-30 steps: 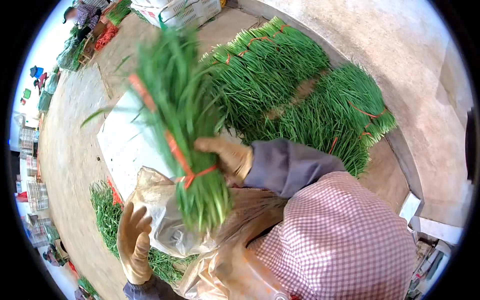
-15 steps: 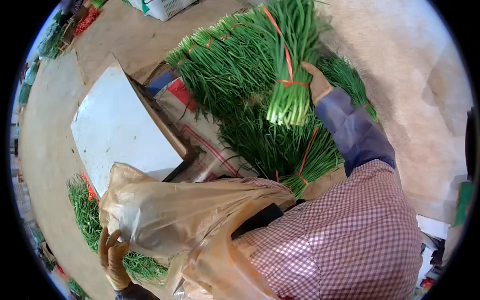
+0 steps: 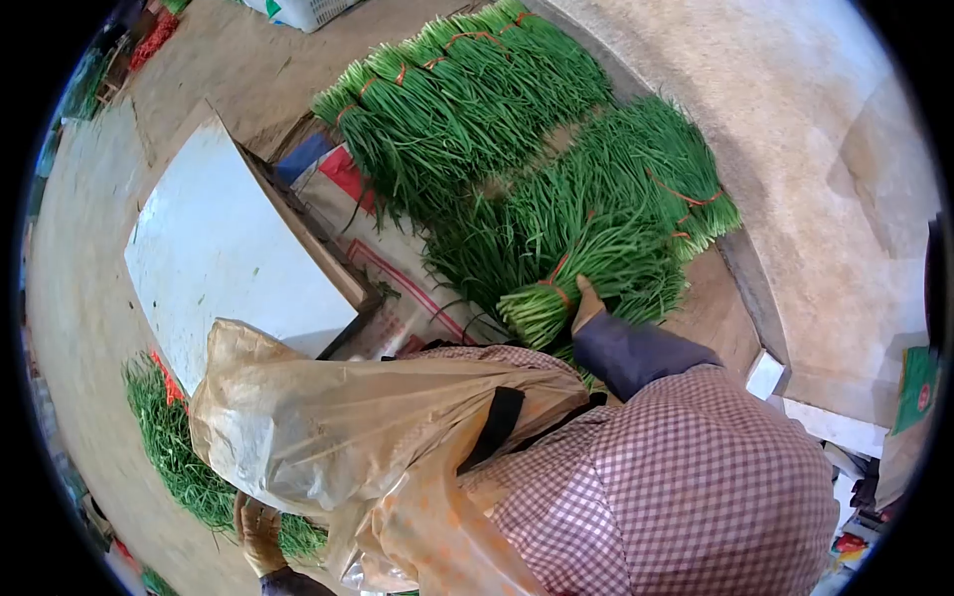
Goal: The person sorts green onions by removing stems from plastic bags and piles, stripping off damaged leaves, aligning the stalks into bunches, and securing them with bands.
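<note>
Head view: floor [image 3: 84, 248] runs down the left side and past the top. My checked garment [image 3: 706, 477] fills the lower right. Tied greens lie in two rows, their leafy ends facing: the far row [image 3: 487, 109] has cut ends toward the top left, the near row [image 3: 646, 169] has some toward the lower right. My plastic apron [image 3: 288, 427], creased and tan, spreads across the lower middle. Beyond it lies a white board [image 3: 238, 248], tilted in view. A printed sack [image 3: 397, 283] shows between board and greens. More greens [image 3: 169, 447], leaves tangled, lie on the floor at lower left.

The bundle [image 3: 621, 263] rests on the near row, on its side, cut ends toward me. My right hand [image 3: 588, 306], gloved, grips it near those ends; part of the hand is hidden. My left hand [image 3: 258, 534], also gloved, is beside the apron's lower edge, fingers raised; I cannot tell whether they hold anything. Smallest noted: a red tie [image 3: 562, 295] around the bundle.
</note>
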`<control>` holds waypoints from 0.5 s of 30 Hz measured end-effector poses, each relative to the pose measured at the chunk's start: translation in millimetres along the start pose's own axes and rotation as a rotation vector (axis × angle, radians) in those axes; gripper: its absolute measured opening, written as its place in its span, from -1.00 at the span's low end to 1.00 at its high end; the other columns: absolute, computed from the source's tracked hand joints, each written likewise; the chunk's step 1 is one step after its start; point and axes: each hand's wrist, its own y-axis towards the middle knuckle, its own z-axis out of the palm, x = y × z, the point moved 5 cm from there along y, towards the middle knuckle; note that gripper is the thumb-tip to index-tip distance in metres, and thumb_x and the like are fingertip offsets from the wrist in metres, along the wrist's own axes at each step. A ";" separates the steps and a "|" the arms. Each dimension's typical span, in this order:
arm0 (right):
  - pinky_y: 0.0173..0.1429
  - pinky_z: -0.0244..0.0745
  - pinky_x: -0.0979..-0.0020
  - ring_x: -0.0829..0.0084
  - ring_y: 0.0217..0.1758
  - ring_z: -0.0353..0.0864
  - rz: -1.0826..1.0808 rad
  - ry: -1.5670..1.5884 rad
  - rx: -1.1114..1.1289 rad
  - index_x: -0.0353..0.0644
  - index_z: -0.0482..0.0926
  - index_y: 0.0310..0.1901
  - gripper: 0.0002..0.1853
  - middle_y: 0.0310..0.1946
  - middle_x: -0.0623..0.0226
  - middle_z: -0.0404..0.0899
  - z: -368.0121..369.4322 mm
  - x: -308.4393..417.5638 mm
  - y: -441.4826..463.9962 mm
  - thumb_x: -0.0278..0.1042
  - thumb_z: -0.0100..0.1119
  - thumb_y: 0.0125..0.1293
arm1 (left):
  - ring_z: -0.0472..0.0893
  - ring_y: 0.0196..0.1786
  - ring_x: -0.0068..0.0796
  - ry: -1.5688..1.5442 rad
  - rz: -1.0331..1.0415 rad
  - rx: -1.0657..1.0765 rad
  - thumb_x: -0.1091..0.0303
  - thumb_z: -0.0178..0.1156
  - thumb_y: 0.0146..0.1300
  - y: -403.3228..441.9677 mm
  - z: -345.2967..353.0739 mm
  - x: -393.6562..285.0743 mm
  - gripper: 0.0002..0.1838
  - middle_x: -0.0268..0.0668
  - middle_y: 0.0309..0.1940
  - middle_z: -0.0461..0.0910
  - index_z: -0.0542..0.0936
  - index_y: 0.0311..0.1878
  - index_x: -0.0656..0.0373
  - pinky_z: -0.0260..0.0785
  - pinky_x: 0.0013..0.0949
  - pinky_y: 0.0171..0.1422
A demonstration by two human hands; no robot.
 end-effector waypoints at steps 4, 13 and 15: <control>0.39 0.30 0.04 -0.05 0.42 0.32 -0.030 -0.301 -0.169 -0.45 0.06 0.47 0.16 0.45 -0.13 0.18 -13.2 10.5 -18.4 0.26 0.41 0.10 | 0.66 -0.12 -0.44 0.004 -0.073 -0.059 -0.03 0.09 0.44 -12.0 -6.6 34.6 -0.42 -0.33 0.17 0.60 0.34 0.43 -0.01 0.47 -0.47 -0.20; 0.25 0.46 -0.08 -0.10 0.36 0.37 -0.101 -0.320 0.028 -0.39 0.12 0.45 0.07 0.37 -0.19 0.24 -30.3 19.8 -19.8 0.23 0.38 0.14 | 0.65 -0.02 -0.35 -0.101 -0.136 -0.111 0.00 0.11 0.42 -16.9 -10.1 84.2 -0.48 -0.33 0.13 0.62 0.40 0.37 -0.06 0.51 -0.36 -0.08; 0.31 0.38 -0.14 -0.10 0.46 0.22 -0.087 -0.526 -0.075 -0.32 0.10 0.47 0.14 0.38 -0.16 0.23 -30.9 0.8 10.7 0.34 0.38 0.08 | 0.65 0.00 -0.35 -0.104 -0.159 -0.150 0.04 0.08 0.44 -18.4 4.3 81.4 -0.51 -0.31 0.11 0.62 0.40 0.36 -0.04 0.56 -0.26 -0.02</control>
